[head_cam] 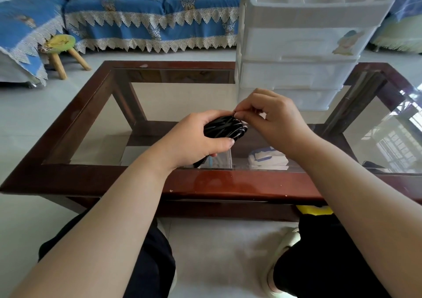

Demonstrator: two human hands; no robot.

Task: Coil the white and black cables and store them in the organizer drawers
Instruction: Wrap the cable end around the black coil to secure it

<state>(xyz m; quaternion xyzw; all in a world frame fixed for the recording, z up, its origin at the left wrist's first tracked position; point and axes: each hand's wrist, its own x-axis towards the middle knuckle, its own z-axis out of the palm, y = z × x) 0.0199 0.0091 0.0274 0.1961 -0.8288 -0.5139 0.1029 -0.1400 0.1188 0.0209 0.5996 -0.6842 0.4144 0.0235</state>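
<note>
A black cable [225, 127], wound into a tight bundle, hangs above the glass table top. My left hand [201, 140] grips the bundle from the left, thumb underneath. My right hand [271, 117] pinches a strand at the top of the bundle between thumb and fingertip. A short black end pokes out below my left palm. The white plastic organizer [303, 44] stands on the table's far right, its three drawers pushed in and its top tray open. No white cable shows anywhere.
The table [217, 181] has a dark red wooden frame around a glass pane. White and blue packets [268, 158] lie on a shelf under the glass. A small wooden stool [61, 46] and a blue sofa [141, 12] stand beyond.
</note>
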